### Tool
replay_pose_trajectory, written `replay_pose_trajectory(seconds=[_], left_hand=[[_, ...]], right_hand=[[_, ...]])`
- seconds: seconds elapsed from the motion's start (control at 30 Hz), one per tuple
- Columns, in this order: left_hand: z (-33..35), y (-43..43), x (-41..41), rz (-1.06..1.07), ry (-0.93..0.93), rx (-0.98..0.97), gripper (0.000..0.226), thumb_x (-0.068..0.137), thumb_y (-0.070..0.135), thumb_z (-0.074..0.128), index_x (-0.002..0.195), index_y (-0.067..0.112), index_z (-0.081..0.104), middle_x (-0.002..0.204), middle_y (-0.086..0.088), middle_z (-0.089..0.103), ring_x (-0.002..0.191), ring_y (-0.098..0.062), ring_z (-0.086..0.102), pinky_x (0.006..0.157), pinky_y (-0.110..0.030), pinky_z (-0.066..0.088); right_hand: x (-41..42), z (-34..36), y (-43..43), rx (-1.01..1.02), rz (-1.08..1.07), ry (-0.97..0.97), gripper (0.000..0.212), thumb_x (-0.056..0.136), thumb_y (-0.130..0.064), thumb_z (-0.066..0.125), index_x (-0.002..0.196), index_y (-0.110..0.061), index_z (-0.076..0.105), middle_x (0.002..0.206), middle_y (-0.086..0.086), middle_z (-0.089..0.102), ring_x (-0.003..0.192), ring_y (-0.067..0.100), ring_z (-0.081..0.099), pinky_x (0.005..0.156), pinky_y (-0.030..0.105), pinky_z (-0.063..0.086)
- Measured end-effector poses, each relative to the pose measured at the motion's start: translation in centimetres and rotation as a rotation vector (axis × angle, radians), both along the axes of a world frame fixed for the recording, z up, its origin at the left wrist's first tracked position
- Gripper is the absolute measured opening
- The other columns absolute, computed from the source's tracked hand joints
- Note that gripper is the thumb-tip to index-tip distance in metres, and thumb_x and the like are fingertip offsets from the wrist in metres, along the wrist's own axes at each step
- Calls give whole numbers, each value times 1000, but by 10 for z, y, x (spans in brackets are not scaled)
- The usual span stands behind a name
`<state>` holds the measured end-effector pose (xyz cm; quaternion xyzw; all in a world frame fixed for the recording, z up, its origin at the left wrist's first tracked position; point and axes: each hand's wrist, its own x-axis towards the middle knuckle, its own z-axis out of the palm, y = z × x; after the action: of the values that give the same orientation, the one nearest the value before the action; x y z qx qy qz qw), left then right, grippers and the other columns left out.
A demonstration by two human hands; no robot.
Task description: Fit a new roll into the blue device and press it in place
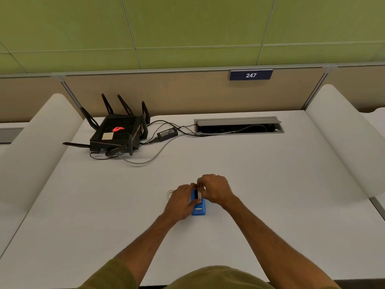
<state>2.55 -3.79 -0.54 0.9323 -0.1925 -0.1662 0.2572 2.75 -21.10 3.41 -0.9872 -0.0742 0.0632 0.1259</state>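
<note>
Office: numbered desk (229, 163), partition (166, 92).

Left hand (180, 203): fingers curled, gripping left side of small blue rectangular device (199, 209).
Right hand (215, 189): fingertips pinching at device's far end.

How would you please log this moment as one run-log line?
left hand: grips blue device | right hand: pinches small white part on its top | surface: white desk

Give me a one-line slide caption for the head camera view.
Both hands, left hand and right hand, grip a blue device on a white desk, router behind.
</note>
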Motion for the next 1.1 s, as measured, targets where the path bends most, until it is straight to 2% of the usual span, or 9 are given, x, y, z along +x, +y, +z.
replay_pose_trajectory(seconds=[0.17,0.43,0.67,0.87,1.1], left_hand=[[1,2,2,16,-3,-20,52,100,47,62,145,22,52,144,1,62,137,-19,54,117,-35,42],[1,4,2,23,14,-17,53,100,50,60,145,22,53,146,0,61,139,-19,53,120,-37,42],[0,3,3,34,31,-49,51,101,46,61,144,21,55,145,-1,62,139,-20,53,121,-38,42],[-2,4,-1,35,42,-71,46,102,44,60,142,21,56,144,0,62,138,-19,54,120,-38,43],[-2,3,-3,55,62,-79,50,102,46,59,145,22,53,147,0,61,140,-19,53,121,-37,42]], right_hand=[[-6,-2,-3,56,46,28,23,93,-36,67,109,-22,76,109,-4,74,94,20,71,81,37,61],[-8,-6,-7,92,72,59,31,92,-35,72,119,-21,71,118,-3,71,100,20,70,87,34,61],[-9,-11,-7,98,62,51,29,95,-31,71,122,-20,68,120,-2,70,102,20,69,91,36,61],[-11,-14,-5,83,61,25,25,96,-32,70,117,-19,69,115,-1,69,97,21,69,86,32,59],[-12,-14,-4,92,61,36,30,97,-30,70,125,-19,67,120,-1,69,103,21,69,92,34,60]])
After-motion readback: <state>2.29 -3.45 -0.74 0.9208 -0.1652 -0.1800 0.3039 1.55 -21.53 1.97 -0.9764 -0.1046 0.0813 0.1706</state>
